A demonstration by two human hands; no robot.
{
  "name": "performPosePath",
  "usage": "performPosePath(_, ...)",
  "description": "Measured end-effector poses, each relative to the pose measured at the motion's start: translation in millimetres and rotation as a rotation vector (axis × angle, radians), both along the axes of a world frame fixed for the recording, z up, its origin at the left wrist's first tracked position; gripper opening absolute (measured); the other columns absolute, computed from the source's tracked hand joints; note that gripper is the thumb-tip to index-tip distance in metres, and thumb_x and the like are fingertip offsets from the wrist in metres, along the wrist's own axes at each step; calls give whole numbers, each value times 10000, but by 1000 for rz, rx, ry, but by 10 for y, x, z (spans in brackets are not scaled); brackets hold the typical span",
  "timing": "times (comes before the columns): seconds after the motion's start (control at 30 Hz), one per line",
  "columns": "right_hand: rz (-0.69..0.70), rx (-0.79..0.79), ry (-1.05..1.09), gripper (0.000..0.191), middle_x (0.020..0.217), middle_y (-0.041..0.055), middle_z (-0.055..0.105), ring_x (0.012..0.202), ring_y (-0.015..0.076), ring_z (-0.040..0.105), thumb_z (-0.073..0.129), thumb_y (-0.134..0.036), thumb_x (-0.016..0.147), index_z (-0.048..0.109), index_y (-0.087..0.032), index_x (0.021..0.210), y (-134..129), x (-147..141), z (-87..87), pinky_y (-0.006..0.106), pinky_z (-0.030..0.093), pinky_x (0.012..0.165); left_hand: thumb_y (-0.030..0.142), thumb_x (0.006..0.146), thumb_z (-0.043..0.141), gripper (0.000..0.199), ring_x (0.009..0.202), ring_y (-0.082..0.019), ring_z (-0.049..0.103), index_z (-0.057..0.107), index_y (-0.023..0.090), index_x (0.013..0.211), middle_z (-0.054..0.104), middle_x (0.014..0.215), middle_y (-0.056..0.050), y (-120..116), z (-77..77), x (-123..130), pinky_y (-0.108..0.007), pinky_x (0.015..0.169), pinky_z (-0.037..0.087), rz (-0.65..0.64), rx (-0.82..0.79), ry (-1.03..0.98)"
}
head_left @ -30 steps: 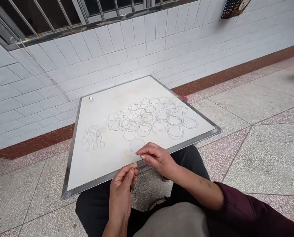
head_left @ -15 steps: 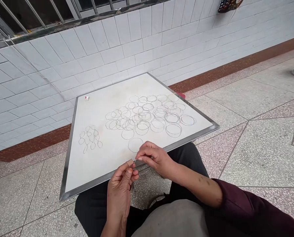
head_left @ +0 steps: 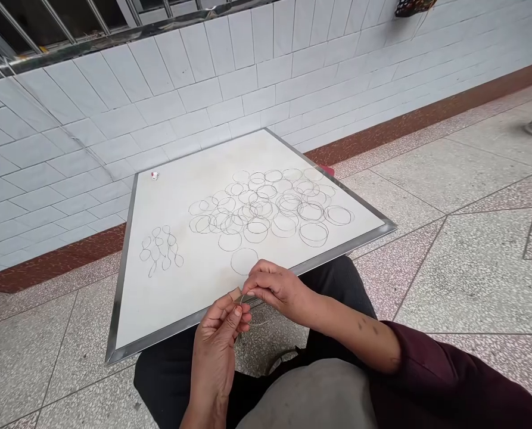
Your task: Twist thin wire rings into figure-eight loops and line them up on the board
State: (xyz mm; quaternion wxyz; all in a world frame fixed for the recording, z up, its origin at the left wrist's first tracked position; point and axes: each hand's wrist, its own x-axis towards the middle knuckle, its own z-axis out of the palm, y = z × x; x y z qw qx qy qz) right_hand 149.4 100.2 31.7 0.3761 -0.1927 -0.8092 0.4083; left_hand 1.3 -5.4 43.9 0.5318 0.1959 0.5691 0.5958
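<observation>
Over the table's near edge, my left hand [head_left: 223, 330] is closed, its thumb and fingers pinching a thin wire ring [head_left: 260, 324]. A small tan piece or wrap shows at the left index fingertip; which of the two I cannot tell. My right hand [head_left: 279, 292] is closed as well, thumb and forefinger pinching the same wire just beside the left fingertips. Part of the ring hangs below the hands, and the rest is hidden by the fingers. On the white table [head_left: 158, 316], a single wire ring [head_left: 244, 261] lies just beyond my right hand.
Many overlapping wire rings [head_left: 266, 208] spread across the table's middle and right. Small twisted wire loops [head_left: 161, 247] lie at the left. A small white-and-red object [head_left: 155, 176] sits near the far left corner. Beyond stands a tiled wall [head_left: 180, 95].
Both hands stay together at the near edge. The right fingers have shifted slightly left and down, and more of the wire's curve shows below them. The view has moved slightly.
</observation>
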Motion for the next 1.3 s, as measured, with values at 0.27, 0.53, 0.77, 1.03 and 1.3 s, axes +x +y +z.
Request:
performPosePath(0.27, 5, 1, -23, 147, 930, 47, 588, 859, 149, 594, 552, -222, 952, 688, -210, 1007, 18, -1, -69, 275, 524, 750, 272, 651, 851, 376, 770, -142, 640, 770, 219, 1015, 674, 751, -14, 31, 7, 27, -247, 709, 529, -12, 28, -89)
performPosePath(0.53, 37, -46, 27, 179, 923, 51, 593, 821, 142, 588, 579, -321, 946, 707, -211, 1006, 33, -4, -98, 269, 513, 729, 184, 697, 822, 502, 697, -107, 606, 702, 245, 1180, 636, 798, -2, 28, -14, -23, -220, 638, 519, -54, 24, -245)
performPosePath(0.77, 58, -498, 104, 342, 775, -4, 527, 689, 117, 485, 489, -488, 968, 628, -189, 1060, 80, 63, -99, 245, 433, 644, 136, 681, 817, 532, 688, -99, 621, 685, 233, 1187, 612, 741, 29, 20, 3, -13, -218, 674, 548, 49, 68, -280)
performPosePath(1.03, 483, -1192, 309, 273, 746, -21, 567, 573, 53, 528, 750, -341, 822, 636, -148, 978, 95, 160, -373, 161, 411, 515, 149, 649, 845, 583, 688, -99, 630, 679, 255, 1197, 636, 736, 35, 10, 36, -43, -258, 776, 556, 120, 75, -261)
performPosePath(1.3, 476, -1195, 365, 293, 666, -17, 648, 545, 59, 597, 807, -357, 760, 670, -137, 895, 39, 99, -409, 168, 484, 549, 127, 610, 867, 592, 627, -73, 591, 698, 229, 1168, 610, 721, 43, -13, 51, -44, -236, 733, 552, 101, 72, -311)
